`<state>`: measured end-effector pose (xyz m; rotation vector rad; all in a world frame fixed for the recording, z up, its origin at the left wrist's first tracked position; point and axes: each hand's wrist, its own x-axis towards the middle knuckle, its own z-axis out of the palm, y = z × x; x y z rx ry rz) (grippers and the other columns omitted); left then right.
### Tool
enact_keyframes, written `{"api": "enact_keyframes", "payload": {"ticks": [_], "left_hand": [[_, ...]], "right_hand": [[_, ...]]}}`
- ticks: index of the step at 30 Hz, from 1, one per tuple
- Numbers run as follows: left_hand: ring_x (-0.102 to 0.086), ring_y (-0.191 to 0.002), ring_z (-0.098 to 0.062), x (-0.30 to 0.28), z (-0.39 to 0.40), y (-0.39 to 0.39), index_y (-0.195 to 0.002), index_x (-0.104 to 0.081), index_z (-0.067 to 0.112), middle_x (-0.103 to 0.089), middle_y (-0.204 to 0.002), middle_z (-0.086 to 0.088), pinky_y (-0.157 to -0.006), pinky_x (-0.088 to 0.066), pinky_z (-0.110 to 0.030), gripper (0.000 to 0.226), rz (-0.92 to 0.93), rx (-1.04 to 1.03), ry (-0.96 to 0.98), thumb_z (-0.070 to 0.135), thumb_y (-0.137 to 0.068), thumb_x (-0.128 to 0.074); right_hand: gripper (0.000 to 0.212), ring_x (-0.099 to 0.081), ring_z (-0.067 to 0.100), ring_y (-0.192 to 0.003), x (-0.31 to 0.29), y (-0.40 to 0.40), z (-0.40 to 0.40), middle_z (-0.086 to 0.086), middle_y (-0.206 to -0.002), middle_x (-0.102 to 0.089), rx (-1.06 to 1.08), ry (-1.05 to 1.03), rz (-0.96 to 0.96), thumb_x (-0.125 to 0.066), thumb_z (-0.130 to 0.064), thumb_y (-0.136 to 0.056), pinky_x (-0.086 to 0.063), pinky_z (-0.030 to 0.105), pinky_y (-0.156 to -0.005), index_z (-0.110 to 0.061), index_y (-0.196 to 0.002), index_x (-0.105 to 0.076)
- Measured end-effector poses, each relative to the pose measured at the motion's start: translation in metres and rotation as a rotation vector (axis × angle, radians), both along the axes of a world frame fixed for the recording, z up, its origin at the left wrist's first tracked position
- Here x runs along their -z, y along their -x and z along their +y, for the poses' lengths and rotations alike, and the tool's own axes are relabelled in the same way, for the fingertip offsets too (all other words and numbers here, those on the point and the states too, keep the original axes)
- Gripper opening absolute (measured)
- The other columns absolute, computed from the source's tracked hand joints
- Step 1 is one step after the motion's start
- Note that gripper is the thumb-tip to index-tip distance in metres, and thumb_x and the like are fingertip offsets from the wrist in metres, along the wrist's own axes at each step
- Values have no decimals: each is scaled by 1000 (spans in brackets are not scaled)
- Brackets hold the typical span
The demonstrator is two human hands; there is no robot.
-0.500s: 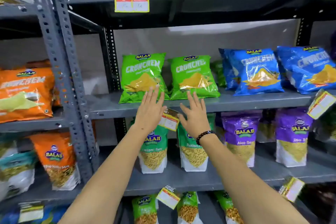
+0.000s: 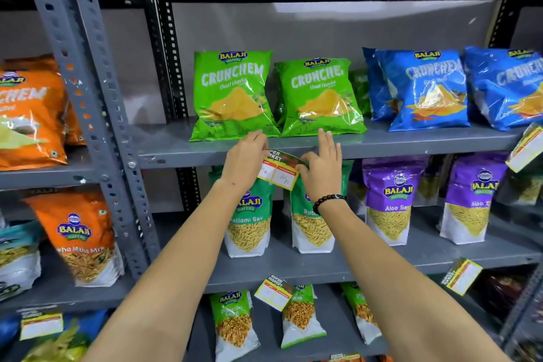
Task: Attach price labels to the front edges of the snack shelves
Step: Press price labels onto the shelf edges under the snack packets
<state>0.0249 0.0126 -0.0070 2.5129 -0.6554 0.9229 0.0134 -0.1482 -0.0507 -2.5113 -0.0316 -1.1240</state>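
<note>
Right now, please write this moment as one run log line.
step: fixing price label | place: shelf edge under green Crunchem bags | left hand: holding label | right hand: holding label

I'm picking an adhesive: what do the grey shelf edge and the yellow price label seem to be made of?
The grey shelf edge looks like painted steel: matte, with bolted, perforated uprights beside it. The yellow-and-red price label, held between the left hand and right hand, looks like thin printed card or paper, slightly bent; a coating cannot be judged.
</note>
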Motion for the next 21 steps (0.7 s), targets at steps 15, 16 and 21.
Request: {"api": "enact_keyframes", "payload": {"ticks": [15, 16, 21], "left_hand": [[-33, -137, -32, 20, 11, 3, -82, -60, 7, -49, -138, -14, -119, -8, -46, 10, 165, 95, 1, 10, -90, -57], [-30, -138, -32, 24, 9, 3, -82, -62, 7, -47, -140, -14, -119, -5, -45, 9, 158, 83, 8, 10, -90, -58], [-44, -125, -30, 29, 1, 0, -81, -63, 7, -55, -129, -11, -119, -12, -43, 7, 92, 11, 110, 12, -87, -61]], "right_hand": [[8, -31, 28, -138, -29, 8, -38, 11, -142, -46, -265, 53, 251, -63, -14, -82, -2, 54, -117, -11, -75, -65], [8, -35, 27, -135, -32, 7, -39, 11, -140, -48, -257, 59, 259, -65, -14, -82, -4, 54, -117, -11, -74, -66], [11, -58, 25, -109, -41, 5, -35, 9, -122, -64, -214, 42, 210, -68, -16, -79, -36, 43, -105, -9, -71, -68]]}}
